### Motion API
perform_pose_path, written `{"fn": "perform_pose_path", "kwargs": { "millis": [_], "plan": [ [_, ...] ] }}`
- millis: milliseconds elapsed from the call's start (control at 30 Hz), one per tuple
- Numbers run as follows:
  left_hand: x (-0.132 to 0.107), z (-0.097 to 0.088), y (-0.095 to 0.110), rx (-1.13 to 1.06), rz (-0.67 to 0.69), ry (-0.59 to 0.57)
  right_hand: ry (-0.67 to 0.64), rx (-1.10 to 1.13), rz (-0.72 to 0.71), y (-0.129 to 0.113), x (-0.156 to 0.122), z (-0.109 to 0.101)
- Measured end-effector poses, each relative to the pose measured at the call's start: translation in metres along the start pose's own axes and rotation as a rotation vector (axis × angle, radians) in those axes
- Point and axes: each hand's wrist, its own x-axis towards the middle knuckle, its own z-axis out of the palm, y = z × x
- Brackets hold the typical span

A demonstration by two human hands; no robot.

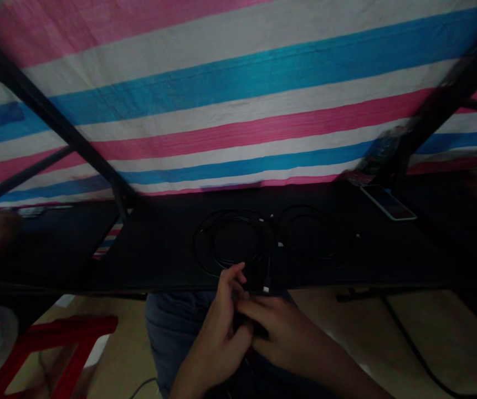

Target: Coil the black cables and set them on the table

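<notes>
In the head view, the person's two hands meet over the lap, just off the near edge of the black table (pixel 155 249). The left hand (pixel 225 321) has its fingers up and bent. The right hand (pixel 277 324) comes in from the right, and its fingers touch or nearly touch the left ones. It is dark between them. A thin cord (pixel 246 363) seems to hang below, but I cannot tell if either hand grips it, or how tight.

On the table, just past the hands, lies a round loop of black cable (pixel 213 238). A second black loop (pixel 338 238) lies right beside it, to the right. Small pale ends show near them, and one plug (pixel 266 288) sits by the near edge.

Farther right is a phone (pixel 389 203), with a clear bag (pixel 377 158) behind it. A striped sheet (pixel 238 94) hangs at the far side. Another person's hand (pixel 1 224) is at the far left, and a red stool (pixel 72 327) stands near left.

My guess is that the step now is small finger work on a cord. The next move calls for soft, careful fingers and a good look at the dark spot.
</notes>
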Motion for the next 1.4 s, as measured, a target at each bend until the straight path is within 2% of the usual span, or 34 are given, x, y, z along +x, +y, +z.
{"fn": "perform_pose_path", "kwargs": {
  "millis": [167, 300, 433, 567, 700, 833, 933, 1000, 1067, 1133, 1200, 1267, 1333, 1400],
  "plan": [
    [-0.004, 0.006, -0.001, -0.085, 0.019, -0.001, -0.026, -0.002, -0.058, 0.003, 0.006, 0.007],
    [-0.003, 0.007, 0.002, -0.084, 0.014, 0.104, 0.005, -0.01, -0.119, 0.005, 0.008, -0.002],
    [0.007, 0.01, 0.004, 0.074, 0.087, 0.205, 0.183, -0.027, -0.114, 0.01, 0.007, -0.018],
    [0.015, 0.018, -0.003, 0.088, 0.107, 0.324, 0.44, -0.016, -0.091, 0.012, 0.004, -0.03],
    [0.008, 0.026, -0.011, -0.005, 0.009, 0.446, 0.628, -0.007, -0.095, 0.007, 0.004, -0.034],
    [-0.008, 0.024, -0.014, -0.226, -0.152, 0.537, 0.697, -0.047, -0.11, 0.011, 0.006, -0.036],
    [-0.015, 0.017, -0.008, -0.458, -0.234, 0.514, 0.687, -0.109, -0.137, 0.017, 0.009, -0.037],
    [-0.015, 0.013, -0.002, -0.62, -0.234, 0.482, 0.671, -0.118, -0.166, 0.019, 0.011, -0.037],
    [-0.013, 0.01, 0.004, -0.757, -0.222, 0.384, 0.652, -0.097, -0.163, 0.018, 0.011, -0.037],
    [-0.012, 0.008, 0.008, -0.834, -0.259, 0.2, 0.658, -0.059, -0.117, 0.014, 0.011, -0.039],
    [-0.011, 0.008, 0.009, -0.816, -0.33, 0.04, 0.692, -0.017, -0.055, 0.01, 0.01, -0.042],
    [-0.01, 0.008, 0.008, -0.722, -0.377, -0.028, 0.728, 0.022, -0.022, 0.007, 0.008, -0.045],
    [-0.008, 0.01, 0.007, -0.583, -0.373, -0.036, 0.747, 0.049, -0.018, 0.006, 0.006, -0.049],
    [-0.005, 0.009, 0.006, -0.402, -0.318, 0.027, 0.755, 0.046, -0.038, 0.007, 0.003, -0.053]
  ]
}}
